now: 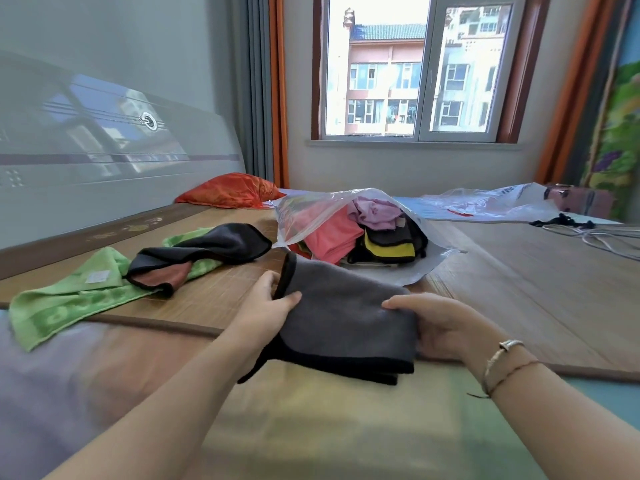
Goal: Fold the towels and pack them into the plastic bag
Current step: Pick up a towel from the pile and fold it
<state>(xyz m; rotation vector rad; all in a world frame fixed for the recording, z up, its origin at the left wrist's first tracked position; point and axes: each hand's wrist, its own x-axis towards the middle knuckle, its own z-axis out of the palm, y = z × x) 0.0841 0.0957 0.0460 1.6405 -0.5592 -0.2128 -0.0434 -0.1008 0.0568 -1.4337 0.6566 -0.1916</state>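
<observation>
A folded grey towel [343,323] with black edging is held just above the bed's near edge. My left hand [266,306] grips its left side, thumb on top. My right hand [440,323] grips its right side, thumb on top and fingers underneath. Beyond it lies an open clear plastic bag [298,216] with pink, lilac, yellow and dark towels inside. To the left, a black towel with a reddish underside [204,258] lies across a green towel [69,299] on the bamboo mat [519,289].
A red pillow [232,190] sits at the headboard. A second, flat plastic bag [491,202] lies at the far right, with dark cords and white cables [581,230] beside it. A window is behind the bed.
</observation>
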